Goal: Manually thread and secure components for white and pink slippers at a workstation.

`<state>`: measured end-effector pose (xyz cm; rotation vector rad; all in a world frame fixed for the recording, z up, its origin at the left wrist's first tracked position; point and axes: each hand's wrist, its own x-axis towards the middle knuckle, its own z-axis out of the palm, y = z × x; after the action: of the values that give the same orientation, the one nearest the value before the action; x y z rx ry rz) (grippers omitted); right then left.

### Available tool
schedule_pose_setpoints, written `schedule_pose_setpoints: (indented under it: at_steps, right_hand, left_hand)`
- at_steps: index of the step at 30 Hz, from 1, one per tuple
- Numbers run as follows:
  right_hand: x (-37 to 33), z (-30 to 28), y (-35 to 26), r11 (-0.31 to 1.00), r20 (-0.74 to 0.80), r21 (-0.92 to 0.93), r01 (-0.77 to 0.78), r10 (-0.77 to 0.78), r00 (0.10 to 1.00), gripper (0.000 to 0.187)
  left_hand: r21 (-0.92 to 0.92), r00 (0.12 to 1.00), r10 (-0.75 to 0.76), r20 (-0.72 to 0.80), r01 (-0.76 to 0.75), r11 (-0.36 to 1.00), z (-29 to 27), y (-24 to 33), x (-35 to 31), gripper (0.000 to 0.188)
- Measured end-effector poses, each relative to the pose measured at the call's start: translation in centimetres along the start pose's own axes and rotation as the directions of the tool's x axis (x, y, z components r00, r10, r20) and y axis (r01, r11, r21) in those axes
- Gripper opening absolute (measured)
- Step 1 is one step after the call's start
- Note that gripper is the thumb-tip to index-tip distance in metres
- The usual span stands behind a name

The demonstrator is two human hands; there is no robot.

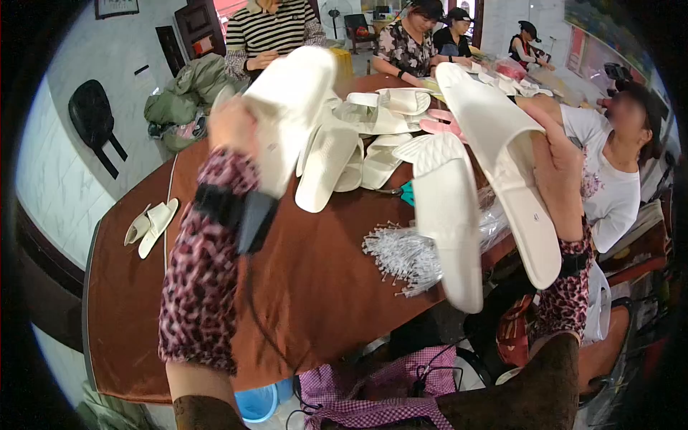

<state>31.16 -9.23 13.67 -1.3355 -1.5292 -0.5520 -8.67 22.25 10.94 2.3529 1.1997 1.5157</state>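
Note:
My left hand, blurred by motion, is closed on a cream slipper held up above the table's left part. On the right, my right hand grips another cream slipper, its toe pointing away from me. Just left of that hangs a further cream slipper with a ribbed strap; whether it is joined to the held one I cannot tell. Beneath it lies a bundle of clear plastic tag fasteners. Several cream slippers are heaped behind, with a pink slipper among them.
A brown cloth covers the table. Teal-handled scissors rest near the heap. One slipper pair lies at the left edge. A blue bucket stands below. Several people work around the far side; one person in white sits close at right.

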Motion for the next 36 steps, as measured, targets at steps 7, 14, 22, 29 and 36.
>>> schedule_pose_setpoints:
  at_steps: [7, 14, 22, 29, 36]
  right_hand:
    - [-1.5, -4.0, 1.2, 0.988, -0.033, -0.120, -0.093, 0.090, 0.995, 0.031]
    - [-1.1, -3.8, -0.6, 0.985, 0.011, -0.126, -0.117, 0.119, 0.993, 0.030]
    - [-0.3, 4.9, -8.1, 0.898, 0.085, 0.439, 0.026, -0.070, 0.994, 0.027]
    - [-1.9, 12.8, -15.1, 0.763, 0.347, 0.633, -0.130, -0.129, 0.929, 0.032]
    - [-5.9, 19.9, -11.8, 0.828, 0.292, 0.555, 0.085, -0.289, 0.912, 0.035]
  left_hand:
    - [-0.438, 0.948, -0.018, 0.319, 0.164, 0.884, 12.1, 16.2, 3.0, 0.066]
    - [-0.362, 0.813, 0.018, 0.582, 0.239, 0.901, 8.8, 14.7, -3.7, 0.059]
    - [-0.623, 0.713, 0.006, 0.701, 0.608, 0.492, -1.0, 13.8, -17.0, 0.092]
    - [-0.804, 0.798, -0.407, 0.444, 0.556, 0.213, -6.1, 12.6, -24.1, 0.062]
    - [-0.483, 0.685, -0.705, 0.186, 0.688, 0.541, -10.3, 9.5, -27.1, 0.049]
